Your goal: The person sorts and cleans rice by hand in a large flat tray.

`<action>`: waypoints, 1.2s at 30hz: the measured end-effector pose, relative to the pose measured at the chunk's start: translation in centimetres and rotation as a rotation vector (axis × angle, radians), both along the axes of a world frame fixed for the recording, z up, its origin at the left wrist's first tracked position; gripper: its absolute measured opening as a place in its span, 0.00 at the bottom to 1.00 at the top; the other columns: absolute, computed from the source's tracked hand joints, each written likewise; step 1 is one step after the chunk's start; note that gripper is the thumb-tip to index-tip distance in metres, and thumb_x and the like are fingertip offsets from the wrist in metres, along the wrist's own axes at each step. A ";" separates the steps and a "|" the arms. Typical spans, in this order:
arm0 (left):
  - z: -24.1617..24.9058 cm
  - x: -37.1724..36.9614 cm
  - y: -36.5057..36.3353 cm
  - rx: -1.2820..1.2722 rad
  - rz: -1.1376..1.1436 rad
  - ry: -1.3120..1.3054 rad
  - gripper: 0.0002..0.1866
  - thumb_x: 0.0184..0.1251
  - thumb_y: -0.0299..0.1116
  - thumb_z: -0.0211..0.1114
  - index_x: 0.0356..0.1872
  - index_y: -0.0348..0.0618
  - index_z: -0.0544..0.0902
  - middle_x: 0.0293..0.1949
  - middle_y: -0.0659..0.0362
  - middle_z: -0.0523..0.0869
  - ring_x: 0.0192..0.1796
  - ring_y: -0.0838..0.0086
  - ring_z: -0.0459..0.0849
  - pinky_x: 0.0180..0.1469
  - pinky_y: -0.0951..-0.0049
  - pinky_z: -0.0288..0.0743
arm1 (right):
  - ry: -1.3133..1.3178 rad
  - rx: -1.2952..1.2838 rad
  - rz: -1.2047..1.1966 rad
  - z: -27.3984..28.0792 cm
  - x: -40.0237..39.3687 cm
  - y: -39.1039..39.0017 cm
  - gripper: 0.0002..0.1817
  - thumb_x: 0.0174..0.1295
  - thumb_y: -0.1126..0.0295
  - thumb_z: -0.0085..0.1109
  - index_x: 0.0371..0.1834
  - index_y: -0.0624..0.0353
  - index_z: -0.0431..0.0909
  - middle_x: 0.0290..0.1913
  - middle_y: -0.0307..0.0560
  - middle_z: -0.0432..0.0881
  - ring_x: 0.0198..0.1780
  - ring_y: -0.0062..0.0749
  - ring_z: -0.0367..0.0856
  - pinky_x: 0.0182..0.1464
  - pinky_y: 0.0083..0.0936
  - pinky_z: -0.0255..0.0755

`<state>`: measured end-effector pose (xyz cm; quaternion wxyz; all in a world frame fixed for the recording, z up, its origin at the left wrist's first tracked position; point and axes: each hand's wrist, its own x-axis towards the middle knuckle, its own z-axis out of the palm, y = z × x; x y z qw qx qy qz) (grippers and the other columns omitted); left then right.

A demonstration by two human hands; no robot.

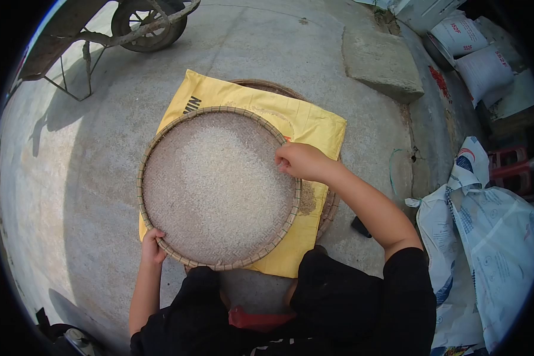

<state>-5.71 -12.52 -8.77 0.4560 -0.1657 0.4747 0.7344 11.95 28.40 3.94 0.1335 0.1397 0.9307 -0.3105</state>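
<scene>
A round woven tray [221,263] with a bamboo rim holds a spread of white rice grains [231,178]. My left hand [153,245] grips the rim at the lower left, thumb over the edge. At the right rim, my right hand [296,161] is closed, its fingers pinched together just inside the edge; whatever they hold is too small to make out. Beneath the tray lies a yellow sack [323,124] with black lettering, and under that another woven tray [267,86] shows in part.
A wheelbarrow [154,26] stands at the upper left. A concrete block [382,65] lies at the upper right. White sacks [486,71] and crumpled white-blue bags [498,237] are on the right, near a red plastic stool [510,169]. A small black object [361,227] rests on the ground.
</scene>
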 end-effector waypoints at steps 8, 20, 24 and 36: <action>0.7 0.0 0.9 0.013 -0.039 -0.025 0.34 0.40 0.21 0.51 0.57 0.29 0.64 0.52 0.47 0.75 0.54 0.53 0.74 0.61 0.56 0.67 | 0.274 0.062 0.014 -4.6 -5.6 -0.9 0.03 0.53 0.73 0.55 0.31 0.58 0.76 0.36 0.45 0.77 0.39 0.41 0.77 0.41 0.33 0.72; 1.1 0.5 1.5 0.036 -0.084 -0.012 0.32 0.40 0.23 0.51 0.56 0.29 0.66 0.50 0.45 0.76 0.54 0.52 0.75 0.59 0.55 0.69 | 0.214 0.229 0.271 -4.5 -4.9 -0.7 0.04 0.54 0.73 0.48 0.29 0.57 0.73 0.35 0.47 0.75 0.39 0.44 0.77 0.39 0.36 0.71; 0.9 0.5 1.4 0.040 -0.097 -0.007 0.32 0.40 0.22 0.51 0.56 0.29 0.65 0.51 0.45 0.76 0.54 0.52 0.75 0.60 0.55 0.69 | 0.208 0.289 0.296 -4.7 -4.8 -0.8 0.04 0.53 0.74 0.50 0.32 0.56 0.73 0.35 0.46 0.75 0.38 0.42 0.76 0.40 0.34 0.70; 0.0 0.2 -0.4 0.004 -0.058 -0.007 0.34 0.40 0.22 0.51 0.58 0.30 0.64 0.52 0.46 0.75 0.55 0.52 0.74 0.61 0.55 0.67 | -0.548 0.279 0.159 1.4 2.2 2.2 0.05 0.49 0.77 0.57 0.29 0.59 0.76 0.31 0.48 0.79 0.38 0.41 0.79 0.39 0.33 0.72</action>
